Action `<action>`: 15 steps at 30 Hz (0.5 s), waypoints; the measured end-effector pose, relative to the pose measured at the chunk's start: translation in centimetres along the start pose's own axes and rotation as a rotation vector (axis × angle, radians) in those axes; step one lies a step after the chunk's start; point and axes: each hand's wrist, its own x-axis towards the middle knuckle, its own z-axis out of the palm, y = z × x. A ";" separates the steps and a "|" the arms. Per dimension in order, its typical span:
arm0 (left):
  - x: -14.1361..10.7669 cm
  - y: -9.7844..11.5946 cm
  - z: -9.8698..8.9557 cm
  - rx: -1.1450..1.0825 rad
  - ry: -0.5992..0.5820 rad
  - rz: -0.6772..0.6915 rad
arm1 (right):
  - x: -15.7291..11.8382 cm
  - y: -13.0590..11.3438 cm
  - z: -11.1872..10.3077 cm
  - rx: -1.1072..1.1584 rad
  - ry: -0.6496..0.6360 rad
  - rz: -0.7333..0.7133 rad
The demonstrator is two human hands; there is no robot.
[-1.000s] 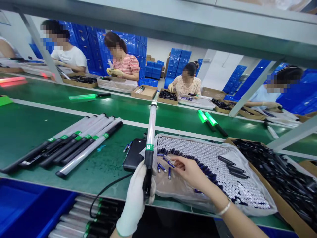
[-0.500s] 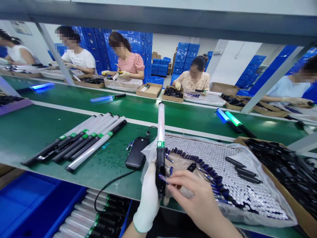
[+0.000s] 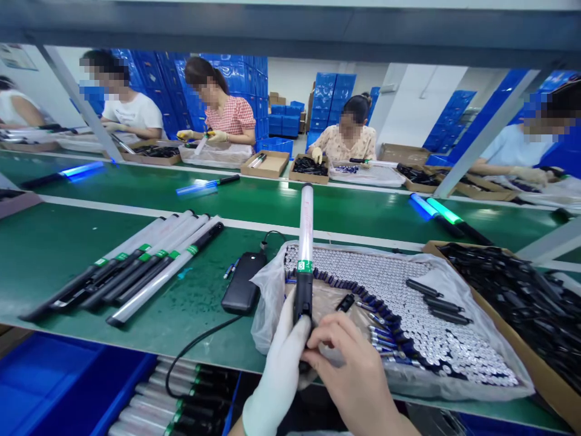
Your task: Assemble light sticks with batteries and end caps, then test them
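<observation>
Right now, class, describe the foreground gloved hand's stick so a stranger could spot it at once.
On the near green bench, find the tray of batteries. In front of its left end, the white-gloved left hand holds one stick by its black handle. Unlike the sticks lying further left, this one is held up.

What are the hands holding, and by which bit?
The gloved left hand holds a stick by its black handle, below the whitish tube. The bare right hand is at the handle's lower part; whether it grips anything is hidden.

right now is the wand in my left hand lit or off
Off: the held wand shows no glow, unlike the green-lit wand farther back.
</observation>
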 end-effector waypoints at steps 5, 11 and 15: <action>-0.9 1.5 -0.8 -0.026 -0.180 -0.143 | 2.1 2.4 -1.3 -0.030 -0.155 0.216; -0.4 1.6 -1.2 0.052 -0.165 -0.151 | 7.3 7.1 0.8 -0.383 -0.573 0.239; -0.5 1.5 -1.6 0.057 -0.168 -0.132 | 7.7 8.7 2.6 -0.452 -0.631 0.207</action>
